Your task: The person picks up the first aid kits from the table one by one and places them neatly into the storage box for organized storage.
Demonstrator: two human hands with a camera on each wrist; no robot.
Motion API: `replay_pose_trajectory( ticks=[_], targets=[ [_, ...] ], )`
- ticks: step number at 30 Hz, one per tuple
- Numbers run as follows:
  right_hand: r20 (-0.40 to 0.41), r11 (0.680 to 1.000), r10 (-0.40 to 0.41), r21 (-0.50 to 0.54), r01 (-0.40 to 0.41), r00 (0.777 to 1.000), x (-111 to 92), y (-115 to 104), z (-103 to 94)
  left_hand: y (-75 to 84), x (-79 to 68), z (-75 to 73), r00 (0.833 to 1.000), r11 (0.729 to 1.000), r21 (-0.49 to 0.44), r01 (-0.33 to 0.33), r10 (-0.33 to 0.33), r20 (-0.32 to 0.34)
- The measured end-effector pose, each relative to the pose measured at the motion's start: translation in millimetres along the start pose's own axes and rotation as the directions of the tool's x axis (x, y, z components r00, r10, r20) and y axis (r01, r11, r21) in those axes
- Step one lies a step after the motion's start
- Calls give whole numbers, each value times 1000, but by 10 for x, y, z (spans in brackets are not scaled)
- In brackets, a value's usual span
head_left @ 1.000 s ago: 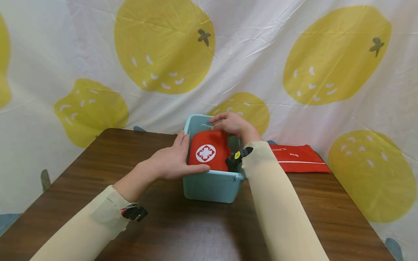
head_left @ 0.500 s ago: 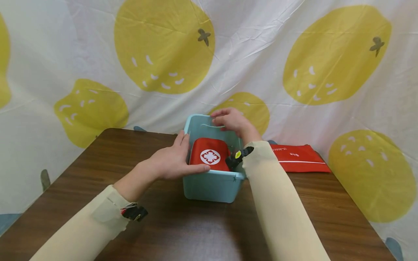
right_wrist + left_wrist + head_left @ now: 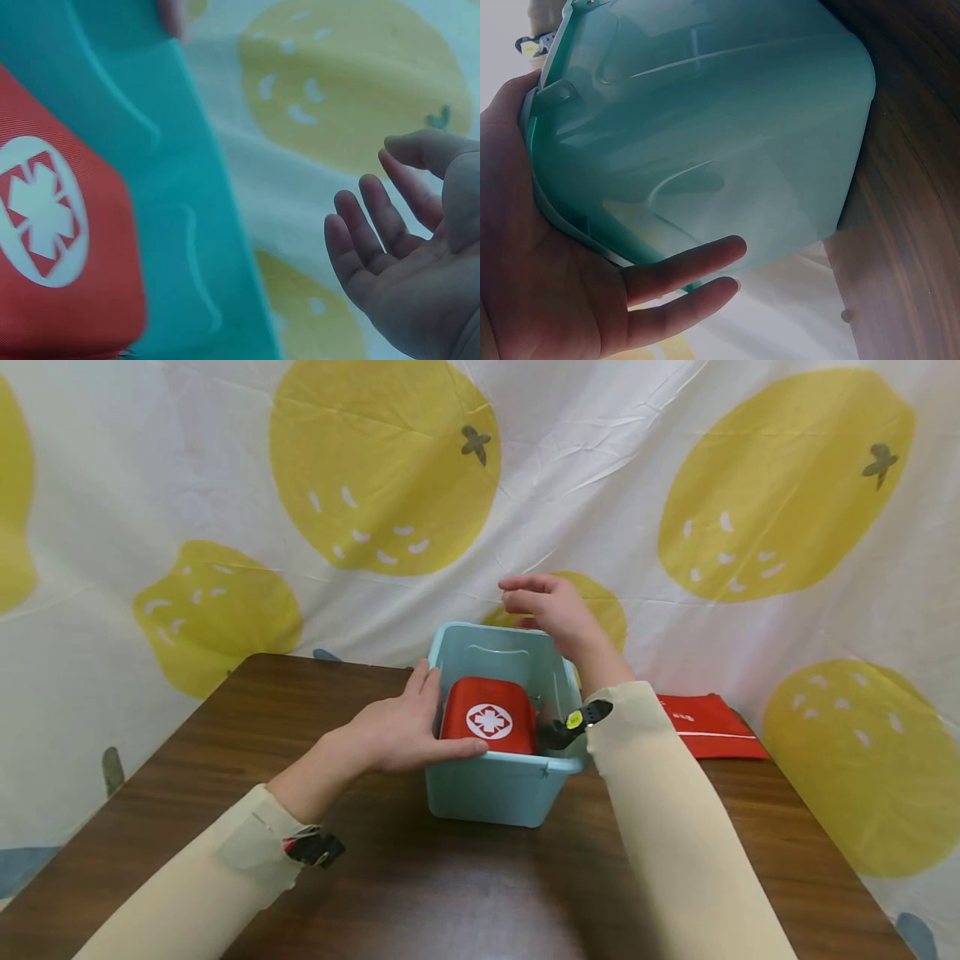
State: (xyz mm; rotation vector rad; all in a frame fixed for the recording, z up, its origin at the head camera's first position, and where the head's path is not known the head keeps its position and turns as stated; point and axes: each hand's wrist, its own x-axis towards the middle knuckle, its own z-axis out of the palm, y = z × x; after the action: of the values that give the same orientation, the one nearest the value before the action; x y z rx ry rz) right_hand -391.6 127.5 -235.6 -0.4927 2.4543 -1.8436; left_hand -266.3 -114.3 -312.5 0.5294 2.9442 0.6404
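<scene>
Red rounded fabric case (image 3: 489, 717), inside pale-blue plastic bin (image 3: 483, 789); left hand (image 3: 393, 732) ungripping, touching near-left corner; right hand (image 3: 558, 612) released, near far edge.

I see the left arm (image 3: 198, 872) and the right arm (image 3: 682, 818) stretched forward. On my left hand (image 3: 397, 731) the thumb (image 3: 459, 748) stands wide of straight fingers (image 3: 682, 268); my right hand (image 3: 557, 610) is higher up, its fingers loosely bent.

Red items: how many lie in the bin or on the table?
2: a first-aid case inside the blue bin, and a flat pouch on the table, partly hidden by the right sleeve. More may lie beneath the case.
</scene>
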Motion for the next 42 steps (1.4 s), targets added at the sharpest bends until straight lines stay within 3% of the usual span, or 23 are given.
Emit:
replay_pose_trajectory(
  ticks=[5, 9, 13, 21, 26, 42],
  targets=[
    [-1, 995, -91, 37, 91, 996, -133, -137, -289, 6, -5, 0, 1000, 1000, 3, -3, 3, 0],
    [-28, 990, -127, 55, 129, 991, -263, -117, -606, 12, -3, 7, 1000, 1000, 8, -10, 10, -3],
    [-69, 995, -92, 30, 94, 993, -421, 37, -952, 16, -5, 16, 1000, 1000, 12, -13, 13, -3],
    [-127, 983, 24, -178, -46, 992, -631, 496, -1491, 8, -5, 20, 1000, 1000, 18, -12, 12, -9],
    [-129, 956, 89, -269, -121, 988, -709, 709, -1670, -1, 3, 35, 1000, 1000, 11, -11, 11, -9],
    [-190, 901, 188, -357, -246, 964, -831, 1099, -1898, -9, 1, 19, 1000, 1000, 19, -21, 22, -12]
  ],
)
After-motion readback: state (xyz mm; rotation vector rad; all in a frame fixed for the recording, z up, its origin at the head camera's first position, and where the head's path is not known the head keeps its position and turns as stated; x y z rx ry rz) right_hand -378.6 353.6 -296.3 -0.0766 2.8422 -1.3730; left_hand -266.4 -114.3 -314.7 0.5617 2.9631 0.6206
